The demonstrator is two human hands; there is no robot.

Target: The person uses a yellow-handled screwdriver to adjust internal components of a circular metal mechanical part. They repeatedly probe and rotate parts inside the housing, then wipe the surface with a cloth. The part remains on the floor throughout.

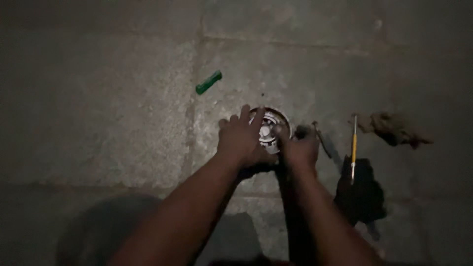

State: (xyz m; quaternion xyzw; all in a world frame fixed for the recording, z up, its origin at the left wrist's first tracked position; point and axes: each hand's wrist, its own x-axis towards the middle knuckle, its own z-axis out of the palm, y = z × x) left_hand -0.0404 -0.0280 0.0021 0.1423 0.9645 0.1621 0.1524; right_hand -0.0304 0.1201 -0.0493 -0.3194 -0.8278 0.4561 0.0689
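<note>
A: Head view, item one?
B: Round grey metal fitting (268,129) with pale centre, on the stone floor (98,123). Left hand (241,140) lies over its left rim, fingers spread, clamping nothing. Right hand (300,148) pinches its right edge, grip closed on the fitting.
A: Nearby?
B: Green plastic handle (209,82) well apart; yellow-shafted screwdriver (353,148), dark cloth (362,192) at right.
A: Handling advice?
B: Likely best to steady with the left and work the right slowly; lighting is poor.

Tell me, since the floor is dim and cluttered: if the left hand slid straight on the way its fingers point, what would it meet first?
The left hand points up and slightly right, already touching the round metal part. Beyond its rim only bare stone floor shows; the green handle lies off to the left.
</note>
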